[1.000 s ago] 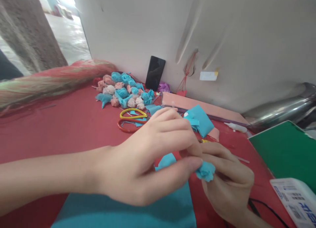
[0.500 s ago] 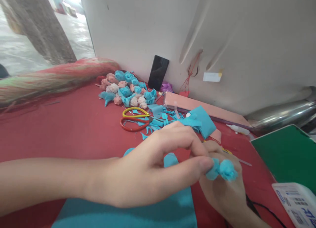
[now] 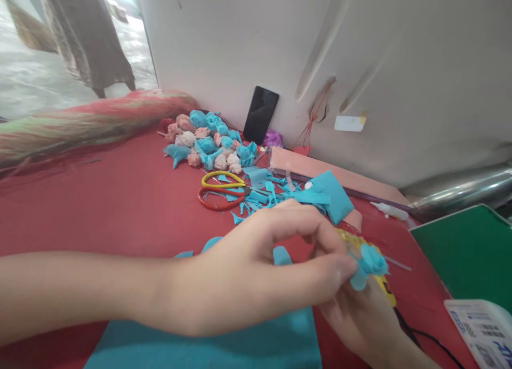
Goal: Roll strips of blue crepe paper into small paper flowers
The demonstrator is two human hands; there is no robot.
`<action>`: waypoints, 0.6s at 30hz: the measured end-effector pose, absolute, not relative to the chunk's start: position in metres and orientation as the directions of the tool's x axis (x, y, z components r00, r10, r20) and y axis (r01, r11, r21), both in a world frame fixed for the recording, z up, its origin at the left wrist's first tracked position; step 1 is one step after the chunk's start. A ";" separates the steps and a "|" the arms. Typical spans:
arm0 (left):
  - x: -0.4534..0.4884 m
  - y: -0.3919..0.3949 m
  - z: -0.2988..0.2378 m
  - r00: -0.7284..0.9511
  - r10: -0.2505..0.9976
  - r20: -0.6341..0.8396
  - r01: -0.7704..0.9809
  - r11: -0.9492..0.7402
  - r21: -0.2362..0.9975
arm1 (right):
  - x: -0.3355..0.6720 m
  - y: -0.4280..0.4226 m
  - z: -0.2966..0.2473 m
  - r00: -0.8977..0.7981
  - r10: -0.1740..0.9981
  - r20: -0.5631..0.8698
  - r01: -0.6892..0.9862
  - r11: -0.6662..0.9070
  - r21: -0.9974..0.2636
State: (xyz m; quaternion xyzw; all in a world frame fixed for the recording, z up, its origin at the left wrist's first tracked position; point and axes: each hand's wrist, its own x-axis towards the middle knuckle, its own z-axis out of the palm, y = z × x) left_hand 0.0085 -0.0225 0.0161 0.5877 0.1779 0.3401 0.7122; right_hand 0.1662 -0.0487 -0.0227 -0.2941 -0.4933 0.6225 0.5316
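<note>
Pinching a blue paper rose (image 3: pixel 373 259) by its base, the thumb and forefinger of the left hand (image 3: pixel 276 275) hold it up over the right side of the red worktop (image 3: pixel 136 198). The right hand (image 3: pixel 360 321) sits close behind and below, the two overlapping in view; its fingers are largely hidden, so whether it grips the flower too cannot be told. Just beyond it lies a yellow tool (image 3: pixel 387 290) (perhaps a glue gun, though the hand and flower cover much of it).

The held rose has a rounded, layered head and a looser petal hanging at its base, so I would judge it well formed but perhaps not finished. Plenty looks done elsewhere: a cluster of blue, pink and whitish paper roses (image 3: pixel 206 145) is gathered near the wall, apart from the hands. Material remains as well. Rounded blue paper pieces (image 3: pixel 282 256) lie partly behind the left hand, a folded blue paper piece (image 3: pixel 336 198) rests farther back, and a large blue sheet (image 3: pixel 208 350) spreads in front. Red-and-yellow-handled scissors (image 3: pixel 245 191) lie unheld among blue paper scraps (image 3: pixel 256 198), suggesting a good deal of cutting is behind this work.
</note>
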 end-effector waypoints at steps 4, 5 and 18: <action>0.009 -0.022 0.017 0.693 0.707 0.140 -0.304 0.111 0.946 | 0.167 -0.050 -0.024 -0.301 0.935 0.185 -0.310 0.088 -0.947; 0.008 -0.021 0.017 0.694 0.705 0.148 -0.319 0.116 0.941 | 0.167 -0.049 -0.025 -0.303 0.934 0.190 -0.296 0.097 -0.950; 0.008 -0.018 0.015 0.702 0.707 0.089 -0.262 0.140 0.955 | 0.166 -0.050 -0.026 -0.244 0.957 0.158 -0.345 0.067 -0.936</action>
